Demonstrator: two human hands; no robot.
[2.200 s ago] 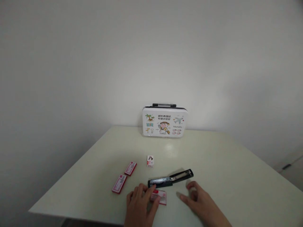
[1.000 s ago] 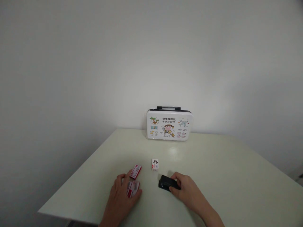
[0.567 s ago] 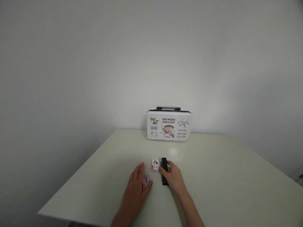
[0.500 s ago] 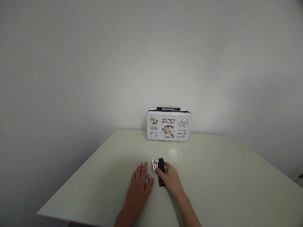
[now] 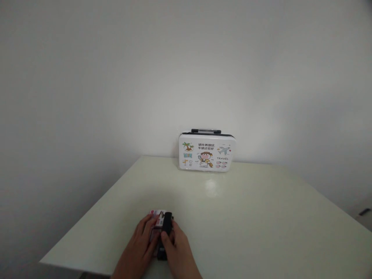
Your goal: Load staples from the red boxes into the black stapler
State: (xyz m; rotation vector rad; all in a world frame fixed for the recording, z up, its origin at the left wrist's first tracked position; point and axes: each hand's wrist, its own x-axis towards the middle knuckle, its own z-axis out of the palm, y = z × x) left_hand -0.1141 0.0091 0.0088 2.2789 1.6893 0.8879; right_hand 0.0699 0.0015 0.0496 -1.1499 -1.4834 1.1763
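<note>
Near the front of the table, my right hand (image 5: 178,245) is closed around a black stapler (image 5: 166,224), thumb on top and fingers along its right side. The stapler lies lengthwise, pointing away from me. Right beside it, my left hand (image 5: 138,246) curves over small white-and-red boxes (image 5: 159,219), its fingers on top and its thumb by the stapler. One box shows a dark printed picture and touches the stapler's left side, while the fingers hide much of the others.
A white case (image 5: 207,153) with cartoon travel prints and a black handle stands upright at the back of the pale table (image 5: 247,217), against the wall (image 5: 186,69). The table's left edge slants toward the front corner. A dark object (image 5: 364,212) shows at far right.
Both hands have moved left and toward me, bringing the stapler and the small boxes along. The boxes and stapler now lie close together. The case has stayed in place.
</note>
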